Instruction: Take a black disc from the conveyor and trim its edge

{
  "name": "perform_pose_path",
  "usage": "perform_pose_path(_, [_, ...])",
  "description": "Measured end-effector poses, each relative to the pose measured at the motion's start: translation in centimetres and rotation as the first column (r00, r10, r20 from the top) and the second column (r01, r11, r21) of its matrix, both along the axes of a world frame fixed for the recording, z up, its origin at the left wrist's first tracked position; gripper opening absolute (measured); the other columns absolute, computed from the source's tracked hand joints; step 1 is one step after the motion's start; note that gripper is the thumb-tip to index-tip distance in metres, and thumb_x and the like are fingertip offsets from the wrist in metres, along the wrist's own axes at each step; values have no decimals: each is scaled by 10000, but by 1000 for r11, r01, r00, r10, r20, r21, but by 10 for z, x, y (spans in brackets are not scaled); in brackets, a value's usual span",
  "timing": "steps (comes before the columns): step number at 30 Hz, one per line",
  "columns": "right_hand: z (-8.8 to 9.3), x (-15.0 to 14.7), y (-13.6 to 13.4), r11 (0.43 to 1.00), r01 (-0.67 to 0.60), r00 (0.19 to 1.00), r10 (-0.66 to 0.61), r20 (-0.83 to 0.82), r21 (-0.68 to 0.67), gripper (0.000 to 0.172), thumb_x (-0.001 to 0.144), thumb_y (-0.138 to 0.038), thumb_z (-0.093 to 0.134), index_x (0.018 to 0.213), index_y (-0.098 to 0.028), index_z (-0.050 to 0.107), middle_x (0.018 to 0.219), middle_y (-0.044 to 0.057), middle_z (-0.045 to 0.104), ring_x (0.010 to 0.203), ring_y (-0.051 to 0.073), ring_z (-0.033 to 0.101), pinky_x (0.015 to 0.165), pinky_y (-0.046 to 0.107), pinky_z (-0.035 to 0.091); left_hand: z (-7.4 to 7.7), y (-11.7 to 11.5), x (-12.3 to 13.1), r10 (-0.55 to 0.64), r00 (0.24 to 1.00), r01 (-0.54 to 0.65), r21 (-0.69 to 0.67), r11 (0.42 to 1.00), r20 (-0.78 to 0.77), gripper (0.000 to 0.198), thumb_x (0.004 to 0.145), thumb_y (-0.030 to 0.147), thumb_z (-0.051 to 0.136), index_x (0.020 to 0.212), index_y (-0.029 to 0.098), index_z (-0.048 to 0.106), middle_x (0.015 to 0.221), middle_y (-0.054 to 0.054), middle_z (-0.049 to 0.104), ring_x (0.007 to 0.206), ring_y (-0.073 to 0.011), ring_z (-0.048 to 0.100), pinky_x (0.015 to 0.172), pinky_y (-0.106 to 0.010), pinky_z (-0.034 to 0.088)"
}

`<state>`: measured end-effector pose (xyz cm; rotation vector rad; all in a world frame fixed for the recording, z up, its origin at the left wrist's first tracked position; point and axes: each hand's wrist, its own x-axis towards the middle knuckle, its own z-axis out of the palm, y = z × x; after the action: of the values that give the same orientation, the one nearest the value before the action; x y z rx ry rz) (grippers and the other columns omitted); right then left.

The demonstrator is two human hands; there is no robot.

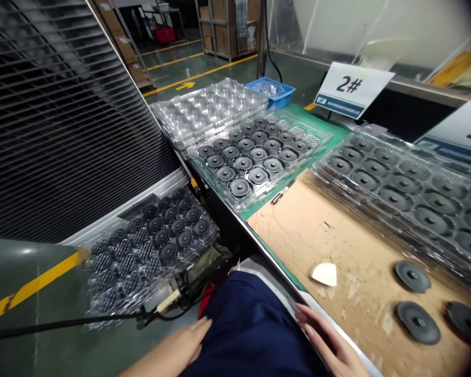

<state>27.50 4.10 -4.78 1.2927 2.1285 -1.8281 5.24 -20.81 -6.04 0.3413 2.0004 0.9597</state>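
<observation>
My left hand (182,343) lies flat on my dark blue trouser leg (251,324) near the bottom edge, fingers stretched out and holding nothing. My right hand (329,343) rests open on the same leg beside the table's metal edge (282,272), fingers extended, empty. Three loose black speaker discs (413,276) lie on the brown cardboard sheet (337,230) to the right of that hand. A clear plastic tray of black discs (255,157) sits on the table further back. A second tray of discs (157,235) rests low on the left, beside my knee.
Empty clear trays (208,107) are stacked behind the filled one. A further long tray of discs (408,188) runs along the right. A blue bin (272,90), sign cards marked 2# (351,86), a black slatted panel (55,120), a pen (282,191) and a white scrap (325,273) are also around.
</observation>
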Motion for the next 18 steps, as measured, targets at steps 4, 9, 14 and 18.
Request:
perform_pose_path(4, [4, 0, 0, 1000, 22, 998, -21, -63, 15, 536, 729, -598, 552, 1101, -223, 643, 1095, 81, 628, 1028, 248, 594, 888, 295, 499, 49, 74, 22, -60, 976, -22, 371, 928, 210, 317, 728, 295, 588, 1028, 213, 646, 1078, -81, 656, 1024, -251, 603, 910, -387, 478])
perform_pose_path(9, [27, 1, 1, 998, 33, 982, -22, -187, 59, 455, 780, -524, 552, 1117, -228, 632, 1102, 81, 625, 1020, 230, 598, 899, 286, 487, 63, 201, 33, 248, 924, -383, 683, 621, 293, 233, 835, 188, 457, 1065, 153, 479, 1119, -123, 590, 1064, -203, 570, 917, -371, 456])
perform_pose_path(14, [79, -5, 1, 960, 204, 933, -132, -334, 191, 350, 845, -495, 486, 1011, -249, 671, 907, 63, 655, 760, 170, 621, 737, 242, 511, 109, 307, -10, 475, 764, -576, 794, 196, 437, 147, 863, 180, 440, 991, 123, 486, 921, -52, 537, 824, -149, 554, 701, -310, 482])
perform_pose_path(18, [122, -31, -19, 968, 11, 877, 112, -467, 251, 360, 825, -556, 485, 932, -284, 695, 823, 32, 646, 753, 161, 606, 737, 247, 498, 194, 346, -34, 413, 737, -560, 825, -69, 535, 182, 893, 132, 313, 1003, 132, 458, 856, -23, 477, 677, -87, 488, 559, -207, 405])
